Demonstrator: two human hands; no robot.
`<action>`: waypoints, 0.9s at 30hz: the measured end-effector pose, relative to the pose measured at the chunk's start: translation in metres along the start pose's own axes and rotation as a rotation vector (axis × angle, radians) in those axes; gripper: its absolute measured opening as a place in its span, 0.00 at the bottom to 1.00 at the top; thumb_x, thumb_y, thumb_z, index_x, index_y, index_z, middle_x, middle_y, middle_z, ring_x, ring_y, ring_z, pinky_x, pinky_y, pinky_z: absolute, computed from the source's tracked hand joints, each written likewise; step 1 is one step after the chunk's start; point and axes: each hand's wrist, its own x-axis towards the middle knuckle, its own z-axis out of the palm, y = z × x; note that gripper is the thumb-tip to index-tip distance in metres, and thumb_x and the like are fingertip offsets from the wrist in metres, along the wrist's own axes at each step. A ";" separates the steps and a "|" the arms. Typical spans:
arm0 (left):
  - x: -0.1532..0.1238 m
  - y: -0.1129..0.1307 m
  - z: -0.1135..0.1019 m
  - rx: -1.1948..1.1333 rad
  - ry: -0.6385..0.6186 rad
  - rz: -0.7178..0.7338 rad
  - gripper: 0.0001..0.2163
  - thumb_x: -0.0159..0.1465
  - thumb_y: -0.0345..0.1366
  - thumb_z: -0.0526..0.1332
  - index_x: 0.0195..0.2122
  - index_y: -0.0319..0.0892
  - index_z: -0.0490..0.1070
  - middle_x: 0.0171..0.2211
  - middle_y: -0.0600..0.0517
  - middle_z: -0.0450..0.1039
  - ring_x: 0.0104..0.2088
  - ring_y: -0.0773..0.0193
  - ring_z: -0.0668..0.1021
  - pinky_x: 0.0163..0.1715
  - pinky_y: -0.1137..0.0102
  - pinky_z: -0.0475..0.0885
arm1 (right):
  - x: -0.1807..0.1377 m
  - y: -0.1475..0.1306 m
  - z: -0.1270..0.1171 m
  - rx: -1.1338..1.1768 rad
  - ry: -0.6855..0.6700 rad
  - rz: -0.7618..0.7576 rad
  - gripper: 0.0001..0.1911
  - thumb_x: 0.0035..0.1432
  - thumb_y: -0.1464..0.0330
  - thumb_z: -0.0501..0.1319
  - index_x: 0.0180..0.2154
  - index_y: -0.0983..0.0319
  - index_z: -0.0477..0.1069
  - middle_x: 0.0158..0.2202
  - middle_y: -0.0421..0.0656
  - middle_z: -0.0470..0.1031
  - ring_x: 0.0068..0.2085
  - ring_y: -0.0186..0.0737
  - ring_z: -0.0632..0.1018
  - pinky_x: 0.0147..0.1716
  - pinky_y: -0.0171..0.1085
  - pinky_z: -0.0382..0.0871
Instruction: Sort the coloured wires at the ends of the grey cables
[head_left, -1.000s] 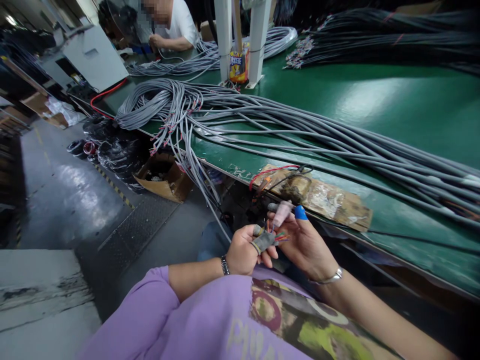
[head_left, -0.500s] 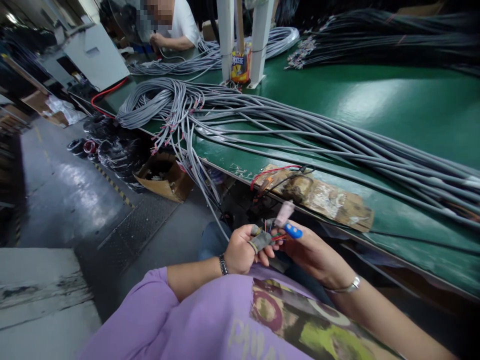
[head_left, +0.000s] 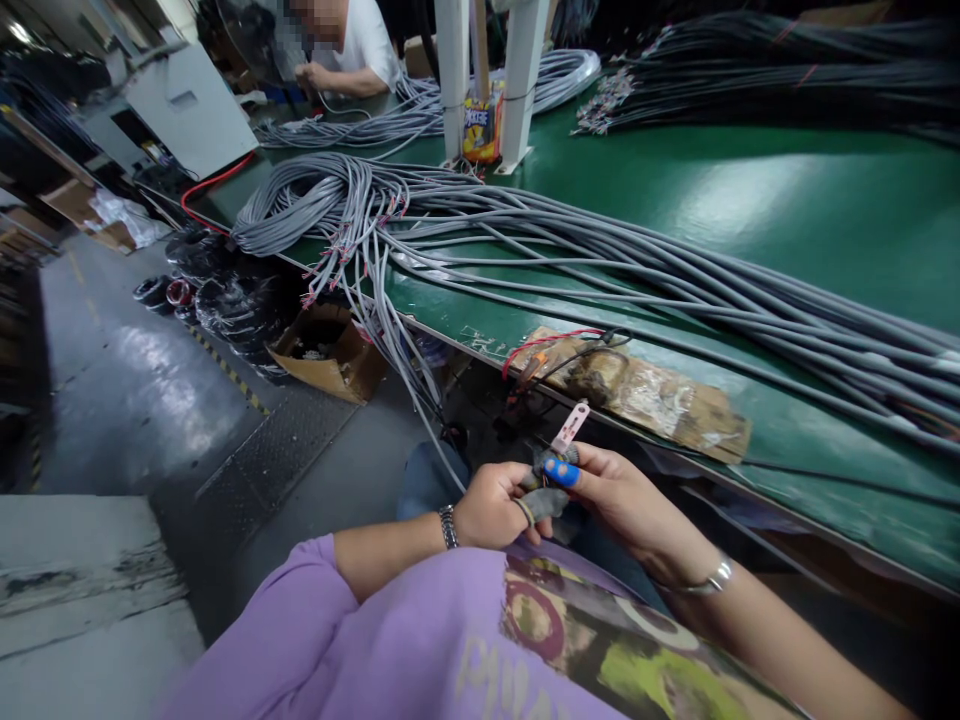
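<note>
A green workbench (head_left: pixel 750 200) carries a long bundle of grey cables (head_left: pixel 525 240). Below its edge, the left hand (head_left: pixel 491 505) and right hand (head_left: pixel 622 495) meet, both pinched on one grey cable end (head_left: pixel 546 480). Best grip close to the cable's tip, I judge, keeping strands separate. Finger cots hide the fine wires; their colours are unreadable.
</note>
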 end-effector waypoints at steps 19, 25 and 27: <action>0.003 0.009 0.004 -0.138 0.105 0.084 0.22 0.54 0.55 0.62 0.26 0.36 0.68 0.19 0.51 0.72 0.16 0.70 0.73 0.15 0.77 0.60 | 0.016 0.000 -0.008 0.113 0.114 -0.188 0.17 0.49 0.54 0.68 0.23 0.60 0.71 0.19 0.37 0.65 0.22 0.33 0.64 0.24 0.35 0.60; 0.008 0.009 0.001 -0.126 0.069 0.071 0.22 0.54 0.55 0.62 0.25 0.37 0.68 0.20 0.52 0.72 0.15 0.71 0.72 0.15 0.77 0.61 | 0.019 0.006 -0.008 -0.017 0.171 -0.285 0.25 0.53 0.44 0.57 0.24 0.58 0.73 0.21 0.41 0.67 0.24 0.38 0.66 0.24 0.38 0.60; 0.010 0.009 0.001 -0.116 0.055 0.054 0.22 0.54 0.56 0.62 0.26 0.37 0.67 0.20 0.52 0.72 0.15 0.71 0.72 0.15 0.77 0.61 | 0.022 0.004 -0.006 0.120 0.067 -0.191 0.25 0.51 0.43 0.59 0.25 0.59 0.74 0.22 0.41 0.68 0.24 0.38 0.67 0.24 0.38 0.62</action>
